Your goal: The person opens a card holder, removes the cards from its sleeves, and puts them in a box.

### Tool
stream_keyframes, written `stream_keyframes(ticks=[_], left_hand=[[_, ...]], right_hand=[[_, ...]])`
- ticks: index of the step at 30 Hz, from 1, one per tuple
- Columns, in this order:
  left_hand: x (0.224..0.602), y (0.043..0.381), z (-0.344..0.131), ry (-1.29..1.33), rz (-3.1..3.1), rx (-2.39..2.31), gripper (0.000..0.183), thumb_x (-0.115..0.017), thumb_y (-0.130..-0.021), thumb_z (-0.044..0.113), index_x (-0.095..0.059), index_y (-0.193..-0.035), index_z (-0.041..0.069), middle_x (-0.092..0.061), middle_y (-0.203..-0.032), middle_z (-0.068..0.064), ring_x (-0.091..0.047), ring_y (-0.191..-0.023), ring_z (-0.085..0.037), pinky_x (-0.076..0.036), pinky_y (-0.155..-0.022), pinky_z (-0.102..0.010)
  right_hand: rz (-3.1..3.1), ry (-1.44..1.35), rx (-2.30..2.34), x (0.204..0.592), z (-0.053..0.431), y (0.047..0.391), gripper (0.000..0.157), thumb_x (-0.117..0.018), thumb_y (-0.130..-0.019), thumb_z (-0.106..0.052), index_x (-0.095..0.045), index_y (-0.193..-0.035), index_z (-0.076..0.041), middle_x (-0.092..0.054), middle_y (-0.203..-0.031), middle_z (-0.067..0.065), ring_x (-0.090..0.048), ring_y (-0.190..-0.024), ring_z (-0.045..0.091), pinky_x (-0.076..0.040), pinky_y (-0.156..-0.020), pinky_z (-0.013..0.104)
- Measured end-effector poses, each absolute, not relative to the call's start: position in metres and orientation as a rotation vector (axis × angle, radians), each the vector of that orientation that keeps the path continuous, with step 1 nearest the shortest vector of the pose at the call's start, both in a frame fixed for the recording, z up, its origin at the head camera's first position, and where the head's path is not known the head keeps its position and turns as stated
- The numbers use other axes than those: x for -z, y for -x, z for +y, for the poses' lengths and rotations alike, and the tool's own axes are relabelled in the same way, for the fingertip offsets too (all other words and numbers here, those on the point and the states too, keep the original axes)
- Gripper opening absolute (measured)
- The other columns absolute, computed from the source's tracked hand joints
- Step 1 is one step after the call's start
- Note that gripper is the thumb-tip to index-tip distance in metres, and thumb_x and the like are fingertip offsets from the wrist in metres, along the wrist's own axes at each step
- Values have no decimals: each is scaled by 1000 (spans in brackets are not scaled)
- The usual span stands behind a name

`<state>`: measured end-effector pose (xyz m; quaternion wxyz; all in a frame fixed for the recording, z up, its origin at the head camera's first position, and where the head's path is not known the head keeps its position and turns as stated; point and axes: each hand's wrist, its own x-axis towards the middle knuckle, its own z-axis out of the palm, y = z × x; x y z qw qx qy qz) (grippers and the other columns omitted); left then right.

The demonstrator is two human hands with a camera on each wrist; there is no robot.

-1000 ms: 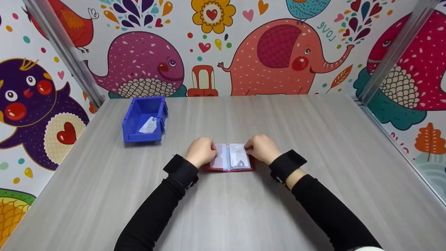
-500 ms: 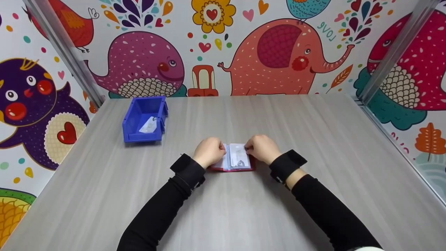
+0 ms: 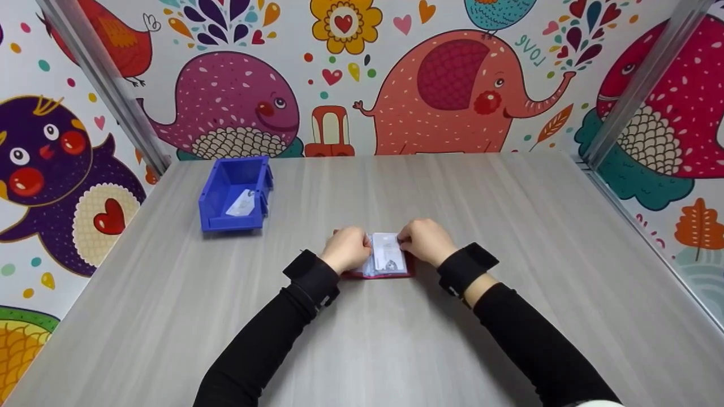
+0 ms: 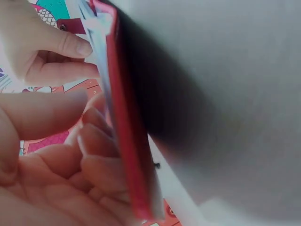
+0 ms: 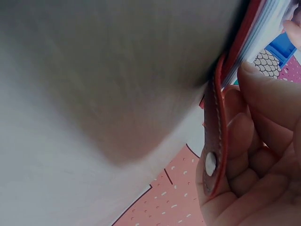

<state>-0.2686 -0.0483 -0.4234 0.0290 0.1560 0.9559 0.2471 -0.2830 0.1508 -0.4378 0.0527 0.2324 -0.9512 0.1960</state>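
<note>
A red card holder lies spread on the table, with clear sleeves inside. Its right-hand sleeve contains a white printed card. My left hand is over the left half and hides much of it. In the left wrist view, its loosely bent fingers touch the sleeves, thumb apart; no object shows between them. At the right edge my right hand grips the holder. In the right wrist view its thumb lies on the sleeve edges, fingers beside a snap strap.
A blue bin stands at the table's back left, with a white card inside. The wood-grain table meets cartoon-printed walls at the back and sides.
My left hand has slid rightward across the left half of the card holder, from its outer part toward the centre fold. The right hand and the holder have stayed in place.
</note>
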Motion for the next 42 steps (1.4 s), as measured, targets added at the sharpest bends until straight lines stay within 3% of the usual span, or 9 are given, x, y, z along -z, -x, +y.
stream_keyframes(ticks=[13,22,28,35,42], left_hand=[[429,271,-45,-485,2937,-756,27,-60,-82,4,-51,-58,11,-54,-66,-5,-53,-64,-22,-47,-65,-37],[427,270,-43,-434,2943,-696,40,-58,-87,8,-35,-54,15,-47,-65,-4,-47,-64,-21,-46,-66,-38],[426,271,-41,-383,2913,-700,37,-58,-87,7,-37,-57,15,-51,-70,-6,-50,-66,-22,-47,-66,-39],[427,274,-39,-332,2887,-691,32,-67,-84,16,-44,-62,15,-55,-73,-4,-52,-68,-20,-46,-66,-37],[426,275,-38,-349,2873,-689,22,-70,-84,19,-54,-72,10,-57,-78,-5,-53,-72,-22,-49,-72,-40]], right_hand=[[-2890,-703,-600,440,152,284,16,-79,-79,-3,-78,-95,-2,-73,-96,13,-68,-90,30,-53,-81,43],[-2906,-669,-598,439,150,284,15,-79,-80,-3,-78,-96,-2,-73,-97,13,-68,-91,31,-53,-81,43],[-2898,-676,-586,438,150,283,15,-79,-80,-4,-78,-94,-2,-74,-96,12,-68,-90,31,-53,-80,43],[-2888,-689,-579,438,150,284,13,-79,-80,-3,-78,-93,-2,-74,-95,13,-68,-90,31,-53,-81,44],[-2896,-689,-581,437,150,283,14,-79,-80,-4,-78,-94,-1,-73,-95,13,-68,-90,32,-53,-82,44]])
